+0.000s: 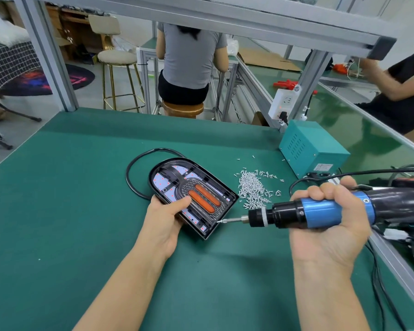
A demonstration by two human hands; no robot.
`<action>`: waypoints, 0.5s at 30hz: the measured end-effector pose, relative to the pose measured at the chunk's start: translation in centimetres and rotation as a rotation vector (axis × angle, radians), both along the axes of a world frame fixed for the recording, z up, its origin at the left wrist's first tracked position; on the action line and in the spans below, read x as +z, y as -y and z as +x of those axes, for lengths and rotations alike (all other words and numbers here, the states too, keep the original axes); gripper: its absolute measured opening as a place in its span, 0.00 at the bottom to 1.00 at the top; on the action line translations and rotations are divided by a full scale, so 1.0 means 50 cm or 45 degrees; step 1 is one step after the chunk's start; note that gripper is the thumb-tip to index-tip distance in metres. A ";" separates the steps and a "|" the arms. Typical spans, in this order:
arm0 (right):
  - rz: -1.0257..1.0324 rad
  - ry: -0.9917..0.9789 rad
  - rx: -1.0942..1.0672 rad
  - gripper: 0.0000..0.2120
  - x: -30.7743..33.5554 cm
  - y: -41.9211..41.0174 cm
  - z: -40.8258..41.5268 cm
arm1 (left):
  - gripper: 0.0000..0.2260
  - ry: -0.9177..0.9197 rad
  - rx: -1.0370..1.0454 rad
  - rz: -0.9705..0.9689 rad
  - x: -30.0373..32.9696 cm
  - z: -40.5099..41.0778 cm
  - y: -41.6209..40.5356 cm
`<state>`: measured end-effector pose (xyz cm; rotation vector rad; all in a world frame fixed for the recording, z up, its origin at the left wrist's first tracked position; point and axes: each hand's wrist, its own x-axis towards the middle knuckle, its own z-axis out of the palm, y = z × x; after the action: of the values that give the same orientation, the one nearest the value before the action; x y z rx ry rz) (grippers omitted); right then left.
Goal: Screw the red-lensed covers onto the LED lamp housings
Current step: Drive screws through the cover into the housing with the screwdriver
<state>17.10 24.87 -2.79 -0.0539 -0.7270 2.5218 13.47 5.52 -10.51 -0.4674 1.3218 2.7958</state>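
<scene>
A black arch-shaped LED lamp housing [172,173] lies on the green mat with its cover fitted; two orange-red lens strips [203,199] show in the middle. My left hand [165,216] grips the housing's near left edge, thumb lying on top of the cover. My right hand [328,216] grips a blue and black electric screwdriver [320,211] held almost level. Its bit [227,220] touches the housing's near right corner. A heap of small silver screws [253,189] lies just right of the housing.
A black cable [132,173] loops out behind the housing. A teal power supply box [311,149] stands at the back right, with a white socket strip [282,102] above it. Cords run along the table's right rail [397,261]. People sit at neighbouring benches beyond.
</scene>
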 end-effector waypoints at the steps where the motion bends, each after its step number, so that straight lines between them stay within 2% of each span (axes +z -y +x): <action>1: 0.002 0.002 -0.001 0.11 -0.001 0.000 0.000 | 0.21 0.007 -0.013 -0.040 -0.002 0.000 0.001; 15: 0.100 -0.001 0.043 0.13 -0.001 0.035 -0.016 | 0.18 -0.023 -0.082 -0.219 -0.019 -0.008 0.012</action>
<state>16.28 23.11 -2.82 -0.0132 -0.8318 2.5220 13.09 4.90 -11.47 -0.3970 1.5596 2.6534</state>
